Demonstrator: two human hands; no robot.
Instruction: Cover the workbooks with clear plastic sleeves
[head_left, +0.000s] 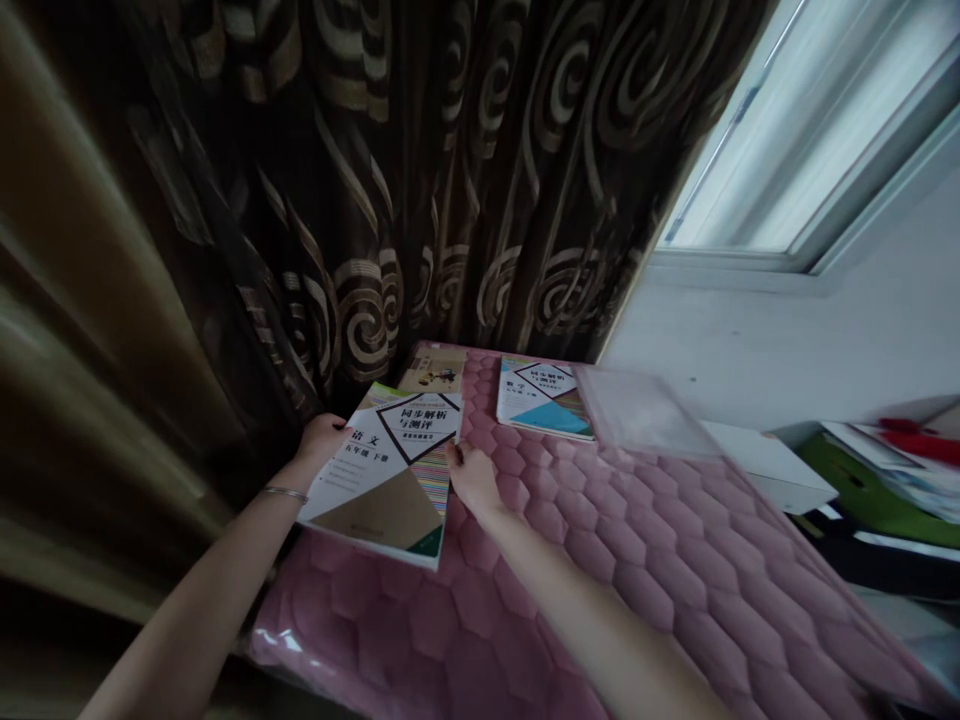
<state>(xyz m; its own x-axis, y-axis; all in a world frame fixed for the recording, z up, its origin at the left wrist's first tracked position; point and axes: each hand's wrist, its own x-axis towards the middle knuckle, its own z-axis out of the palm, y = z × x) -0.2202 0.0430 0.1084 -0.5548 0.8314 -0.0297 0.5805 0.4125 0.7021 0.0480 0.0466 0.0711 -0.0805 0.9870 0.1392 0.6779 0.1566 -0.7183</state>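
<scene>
A workbook point(375, 490) with a white, tan and striped cover and Chinese lettering is held between my two hands. My left hand point(324, 440), with a bracelet at its wrist, grips the workbook's left edge. On the opposite edge, my right hand point(472, 475) is closed with the thumb near the cover. Partly behind this workbook lies a tan book point(435, 370) with a small picture on it. Farther right, another workbook point(544, 398) with a white and blue cover rests flat, apart from both hands.
A pink quilted table cover point(600, 560) under clear plastic spreads beneath the books. Dark patterned curtains point(480, 180) hang at the back and left. On the right are a white box point(757, 465), a green item point(862, 485) with papers, and a window point(795, 130).
</scene>
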